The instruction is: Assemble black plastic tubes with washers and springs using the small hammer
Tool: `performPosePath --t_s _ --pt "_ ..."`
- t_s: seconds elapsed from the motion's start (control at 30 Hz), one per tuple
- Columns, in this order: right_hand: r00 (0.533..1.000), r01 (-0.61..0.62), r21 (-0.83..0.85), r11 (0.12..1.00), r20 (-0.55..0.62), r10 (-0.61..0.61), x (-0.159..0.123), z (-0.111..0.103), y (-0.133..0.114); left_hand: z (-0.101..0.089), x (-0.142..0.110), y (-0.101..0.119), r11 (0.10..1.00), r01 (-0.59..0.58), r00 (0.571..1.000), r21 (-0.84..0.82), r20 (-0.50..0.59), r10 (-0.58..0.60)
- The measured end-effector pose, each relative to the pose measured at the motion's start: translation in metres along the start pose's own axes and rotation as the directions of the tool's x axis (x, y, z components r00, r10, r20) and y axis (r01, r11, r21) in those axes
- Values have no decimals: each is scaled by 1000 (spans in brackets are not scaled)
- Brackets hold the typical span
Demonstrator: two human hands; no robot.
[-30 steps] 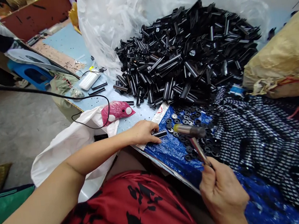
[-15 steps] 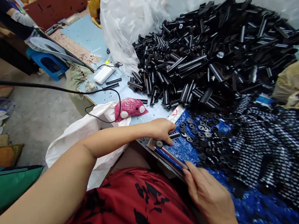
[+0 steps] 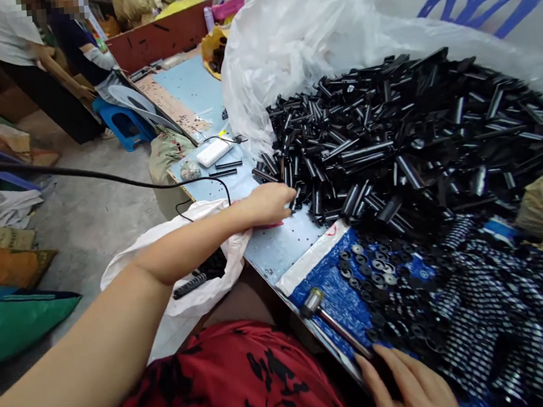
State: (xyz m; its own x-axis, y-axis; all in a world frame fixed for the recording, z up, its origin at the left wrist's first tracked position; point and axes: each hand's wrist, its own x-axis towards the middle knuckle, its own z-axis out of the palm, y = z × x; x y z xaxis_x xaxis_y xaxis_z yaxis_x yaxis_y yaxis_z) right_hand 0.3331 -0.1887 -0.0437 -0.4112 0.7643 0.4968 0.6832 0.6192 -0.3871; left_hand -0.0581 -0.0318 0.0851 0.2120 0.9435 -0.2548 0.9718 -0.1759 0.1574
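My left hand (image 3: pixel 270 202) reaches over a pink packet, mostly hidden beneath it, at the near edge of a big heap of black tubes (image 3: pixel 371 152). Its fingers are curled together, and whatever they hold is hidden. My right hand (image 3: pixel 405 384) grips the dark end of a hammer (image 3: pixel 340 326) lying low over a blue plastic sheet (image 3: pixel 339 295). The hammer's metal head with a yellowish face points away from me, near the table's edge. Right of it lie many small black rings (image 3: pixel 375 270) and a mass of dark ribbed cylinders (image 3: pixel 505 310).
A white sack (image 3: pixel 130 258) with black parts hangs by the table's left edge. A black cable (image 3: pixel 85 171) crosses the view towards a white power bank (image 3: pixel 214 151). Two people stand at the back left, by a blue stool (image 3: pixel 128 124). Clear plastic sheeting (image 3: pixel 278 46) lies behind the heap.
My left hand has moved from beside the hammer's head, where it held a black tube, up and away to the heap's edge. The hammer's head is now uncovered. The view has tilted upward.
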Motion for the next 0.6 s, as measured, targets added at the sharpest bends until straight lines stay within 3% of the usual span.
performPosePath --t_s 0.03,0.1,0.23,0.37,0.43,0.5,0.53,0.6 --pt "1000 10 -26 1000 -6 -10 3 -2 -5 -2 15 2 990 105 994 89 8 -106" --pt "999 35 -103 994 -19 -37 9 -11 -15 -5 38 4 970 177 977 164 91 -194" --pt "987 -127 -182 975 -116 107 12 -33 -12 -1 62 -10 979 73 973 193 201 -113" --pt "903 -416 -327 849 -261 342 8 -47 13 6 73 -35 988 5 969 155 243 -43" --pt "857 -516 -373 771 -234 460 8 -50 22 4 69 -35 992 0 993 129 118 -16" --pt "811 -571 -412 710 -151 565 10 -49 28 1 58 -23 997 -2 983 78 -184 16" --pt "786 -591 -424 686 -112 608 11 -49 31 0 51 -11 999 -29 933 29 -357 37" --pt "747 -626 -407 665 -70 661 11 -48 35 6 35 21 977 -167 782 -132 -621 50"
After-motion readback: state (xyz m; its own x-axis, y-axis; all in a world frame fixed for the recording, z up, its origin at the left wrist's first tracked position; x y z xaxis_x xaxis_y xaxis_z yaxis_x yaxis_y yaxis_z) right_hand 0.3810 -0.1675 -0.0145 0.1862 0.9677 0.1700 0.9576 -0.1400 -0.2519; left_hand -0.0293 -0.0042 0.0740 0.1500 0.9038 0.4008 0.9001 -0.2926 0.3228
